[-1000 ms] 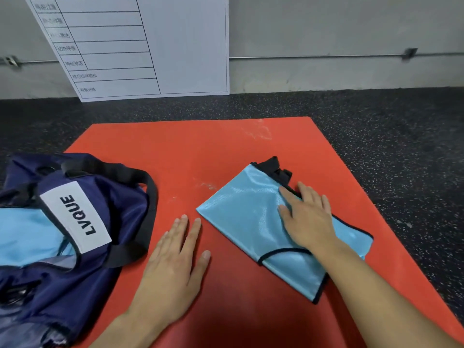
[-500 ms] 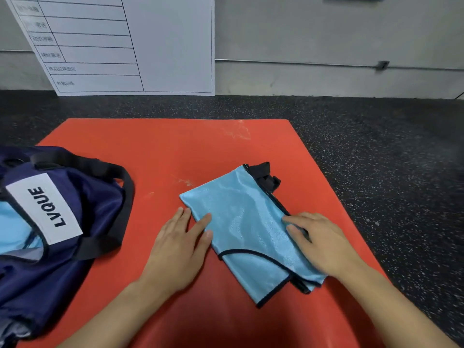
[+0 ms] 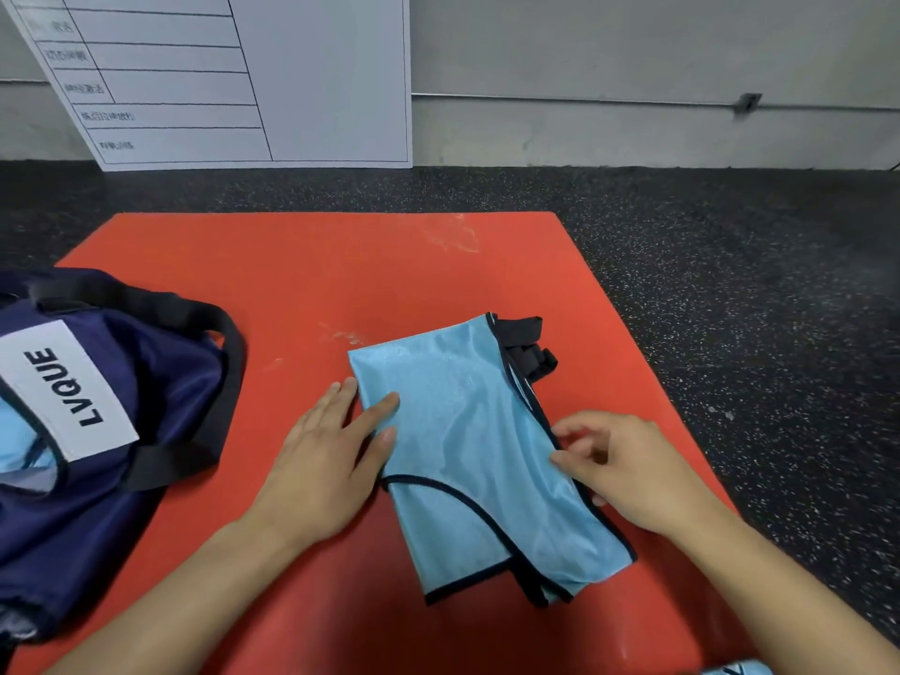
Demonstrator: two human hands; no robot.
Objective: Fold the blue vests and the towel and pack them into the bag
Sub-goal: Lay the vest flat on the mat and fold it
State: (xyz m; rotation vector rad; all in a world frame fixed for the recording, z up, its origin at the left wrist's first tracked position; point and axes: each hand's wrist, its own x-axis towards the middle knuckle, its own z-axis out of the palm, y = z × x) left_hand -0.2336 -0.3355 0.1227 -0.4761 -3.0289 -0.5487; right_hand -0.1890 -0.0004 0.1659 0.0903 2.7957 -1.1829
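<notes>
Folded light-blue vest (image 3: 467, 455), shiny, black-trimmed, lies flat on the red mat as a long packet angled from upper left to lower right; black straps bunch at its far end. Navy bag (image 3: 121, 431) with white "LVQUE" label and black handles slumps at mat's left edge, light-blue fabric showing inside.

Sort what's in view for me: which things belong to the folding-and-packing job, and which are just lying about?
Job:
- vest, folded on the mat, left hand flat on its left edge, right hand at its right edge
- bag, left, light blue fabric showing inside

Lying about:
- mat
- whiteboard against the wall
- blue item at the bottom edge, unidentifiable
</notes>
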